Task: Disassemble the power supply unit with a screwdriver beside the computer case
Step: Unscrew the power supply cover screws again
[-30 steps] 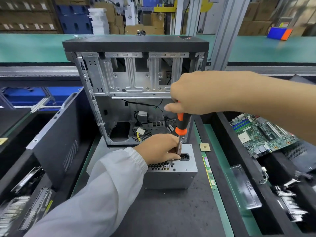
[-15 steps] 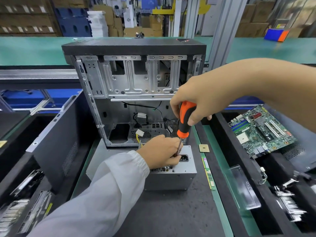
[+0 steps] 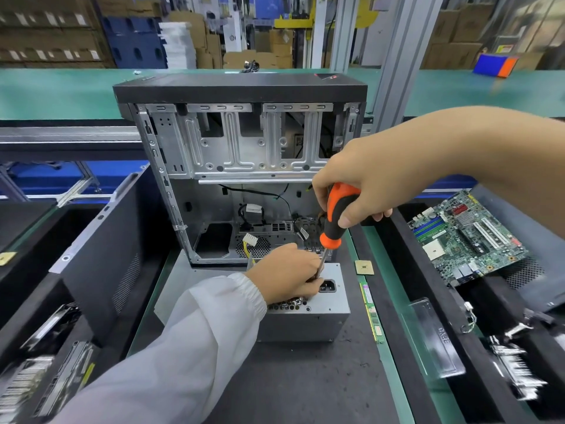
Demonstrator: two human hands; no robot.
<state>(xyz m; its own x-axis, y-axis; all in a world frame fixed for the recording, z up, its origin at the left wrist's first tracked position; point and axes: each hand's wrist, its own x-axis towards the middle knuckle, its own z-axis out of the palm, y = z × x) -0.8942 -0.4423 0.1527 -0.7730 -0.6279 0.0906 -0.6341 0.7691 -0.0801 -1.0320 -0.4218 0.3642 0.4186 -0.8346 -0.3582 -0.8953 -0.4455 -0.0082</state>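
Note:
A grey metal power supply unit (image 3: 318,319) lies on the dark mat, just in front of the open computer case (image 3: 241,166). My right hand (image 3: 363,182) grips the orange and black handle of a screwdriver (image 3: 334,215), held nearly upright with its shaft pointing down at the unit's top. My left hand (image 3: 287,276) rests on that top beside the black power socket, and its fingers pinch the screwdriver shaft near the tip. The tip itself is hidden behind those fingers.
A green motherboard (image 3: 464,237) lies in the black tray at right. A small CPU chip (image 3: 363,267) and a memory stick (image 3: 371,310) lie just right of the unit. A black side panel (image 3: 101,258) leans at left. A clear plastic piece (image 3: 434,335) sits at right front.
My right hand has turned on the handle and shifted right, so more of the orange grip shows. The left hand stays on the unit, holding the shaft.

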